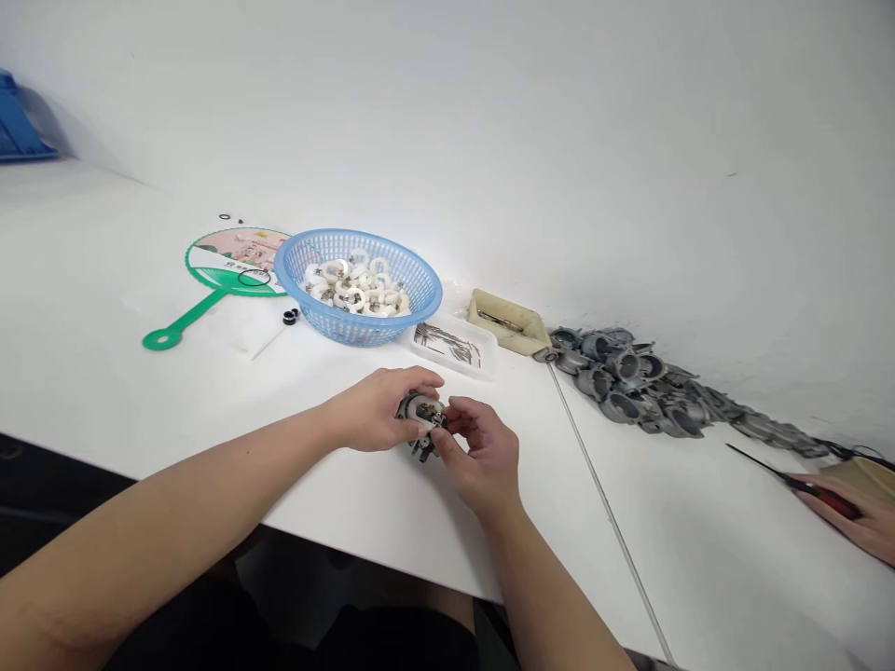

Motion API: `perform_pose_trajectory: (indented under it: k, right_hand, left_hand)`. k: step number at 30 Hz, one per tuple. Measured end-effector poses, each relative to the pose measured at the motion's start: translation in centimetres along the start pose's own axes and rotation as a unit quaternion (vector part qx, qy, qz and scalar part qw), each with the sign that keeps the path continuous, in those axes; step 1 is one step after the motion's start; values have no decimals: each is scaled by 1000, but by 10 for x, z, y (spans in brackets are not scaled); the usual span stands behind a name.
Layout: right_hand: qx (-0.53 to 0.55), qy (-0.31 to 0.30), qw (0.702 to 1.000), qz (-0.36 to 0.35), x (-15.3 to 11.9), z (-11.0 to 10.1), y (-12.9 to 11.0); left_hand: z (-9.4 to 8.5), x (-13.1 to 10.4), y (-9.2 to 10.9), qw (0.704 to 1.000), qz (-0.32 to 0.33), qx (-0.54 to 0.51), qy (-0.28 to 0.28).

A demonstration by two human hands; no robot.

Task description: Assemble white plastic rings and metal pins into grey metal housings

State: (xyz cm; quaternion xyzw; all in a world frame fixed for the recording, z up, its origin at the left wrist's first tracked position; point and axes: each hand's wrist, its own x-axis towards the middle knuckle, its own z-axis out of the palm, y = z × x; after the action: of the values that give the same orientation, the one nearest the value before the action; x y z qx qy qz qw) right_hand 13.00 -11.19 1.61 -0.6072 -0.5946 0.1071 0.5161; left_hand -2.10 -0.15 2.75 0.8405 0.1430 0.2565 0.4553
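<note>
Near the front of the white table, a round grey metal housing (422, 451) with a white ring (420, 406) inside it is held between my hands. My left hand (381, 410) wraps its left side, thumb on the front and fingers over the top. On the right side, the thumb and fingers of my right hand (484, 447) pinch at small metal parts by the ring's edge; whether a separate small piece is between them is hidden. Behind my hands stands a blue plastic basket (336, 324) full of white rings with metal bits.
Beside the basket are a clear tray (482, 365) of thin pins and a cream box (535, 337). Grey metal housings (622, 382) lie piled at right. A co-worker's hand (867, 513) holds a screwdriver (832, 499). At left lies a green-handled fan (188, 317).
</note>
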Motion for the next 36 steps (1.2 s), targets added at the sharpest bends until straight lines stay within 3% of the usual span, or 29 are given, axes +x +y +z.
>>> perform_pose_trajectory:
  k: [14,30,36]
  right_hand:
    - [0,-19,999,-45,-1,-1,7]
    - [11,-11,1000,-23,-1,0,4]
    - [-65,-9,997,-52,-1,-8,6]
  left_hand:
    - [1,0,0,1000,-15,-22,1]
    - [3,0,-2,999,-7,-33,6]
    - [3,0,-4,999,-14,-39,12]
